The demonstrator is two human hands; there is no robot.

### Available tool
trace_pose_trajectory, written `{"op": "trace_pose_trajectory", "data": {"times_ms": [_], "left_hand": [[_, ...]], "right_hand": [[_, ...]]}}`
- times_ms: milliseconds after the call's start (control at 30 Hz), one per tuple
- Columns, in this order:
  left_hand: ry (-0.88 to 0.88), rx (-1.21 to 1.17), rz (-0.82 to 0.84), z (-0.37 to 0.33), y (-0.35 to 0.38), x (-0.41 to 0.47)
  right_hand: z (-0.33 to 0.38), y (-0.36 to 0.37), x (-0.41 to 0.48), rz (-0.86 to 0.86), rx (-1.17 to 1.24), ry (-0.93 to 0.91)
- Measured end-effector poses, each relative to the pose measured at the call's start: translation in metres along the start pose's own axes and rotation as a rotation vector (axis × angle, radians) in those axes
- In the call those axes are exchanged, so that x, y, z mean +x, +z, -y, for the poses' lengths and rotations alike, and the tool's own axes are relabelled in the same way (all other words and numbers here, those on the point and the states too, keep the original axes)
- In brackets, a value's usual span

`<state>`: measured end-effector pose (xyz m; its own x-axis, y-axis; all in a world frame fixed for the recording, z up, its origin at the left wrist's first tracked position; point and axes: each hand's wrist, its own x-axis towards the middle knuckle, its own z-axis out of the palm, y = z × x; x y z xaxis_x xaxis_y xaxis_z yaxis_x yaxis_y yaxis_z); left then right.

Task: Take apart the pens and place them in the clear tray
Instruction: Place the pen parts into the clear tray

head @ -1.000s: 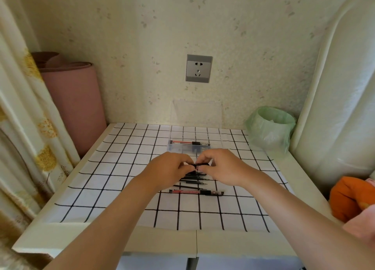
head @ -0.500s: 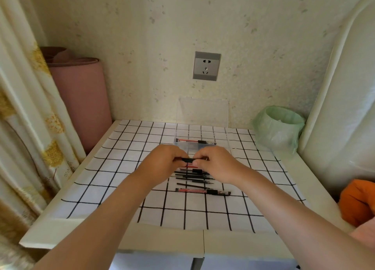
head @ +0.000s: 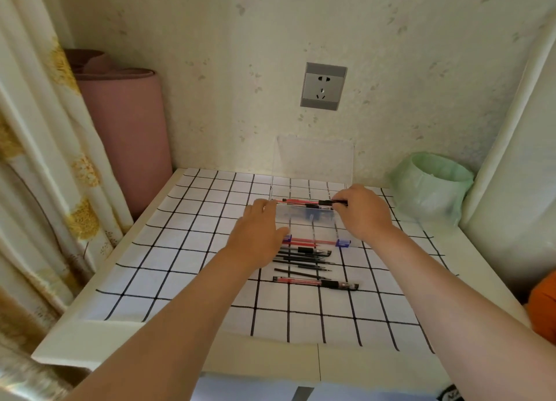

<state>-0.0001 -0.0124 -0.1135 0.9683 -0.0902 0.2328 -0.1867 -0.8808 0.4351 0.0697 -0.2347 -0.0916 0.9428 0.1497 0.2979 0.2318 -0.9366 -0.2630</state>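
Observation:
The clear tray (head: 313, 220) sits on the checked cloth with its lid standing open against the wall. A red pen (head: 293, 201) lies along the tray's far side. My right hand (head: 362, 215) is over the tray's right part and pinches a black pen piece (head: 331, 203) just beside the red pen. My left hand (head: 258, 235) lies at the tray's left edge with fingers stretched forward and nothing visibly held. In front of the tray lie several black pens and refills (head: 304, 257) and a red pen with a black cap (head: 316, 282).
A green-lined bin (head: 431, 187) stands at the back right of the table (head: 270, 361). A pink roll (head: 126, 135) leans in the back left corner beside a curtain (head: 36, 159). A wall socket (head: 323, 86) is above the tray's lid.
Both hands moved away from the pile and forward to the tray. The black piece held between them is now in my right hand alone, over the tray's far side.

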Motion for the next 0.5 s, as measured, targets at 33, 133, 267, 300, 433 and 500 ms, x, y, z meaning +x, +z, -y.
{"op": "trace_pose_trajectory", "data": {"times_ms": [33, 133, 267, 300, 433, 500], "left_hand": [[-0.021, 0.010, 0.026, 0.000, 0.002, 0.002], [-0.078, 0.050, 0.093, -0.001, 0.006, 0.008], [-0.092, 0.074, 0.118, -0.001, 0.005, 0.014], [-0.093, 0.087, 0.120, -0.001, 0.005, 0.014], [-0.085, 0.128, 0.117, 0.001, 0.003, 0.014], [-0.081, 0.137, 0.120, 0.002, 0.002, 0.013]], "right_hand": [[-0.001, 0.004, 0.002, -0.001, -0.015, 0.004], [-0.001, 0.014, 0.009, 0.023, -0.020, -0.008], [0.003, 0.021, 0.017, 0.155, -0.063, -0.088], [0.004, 0.022, 0.018, 0.182, -0.065, -0.097], [0.002, 0.025, 0.017, 0.155, -0.039, -0.111], [0.003, 0.024, 0.013, 0.120, -0.008, -0.144]]}}
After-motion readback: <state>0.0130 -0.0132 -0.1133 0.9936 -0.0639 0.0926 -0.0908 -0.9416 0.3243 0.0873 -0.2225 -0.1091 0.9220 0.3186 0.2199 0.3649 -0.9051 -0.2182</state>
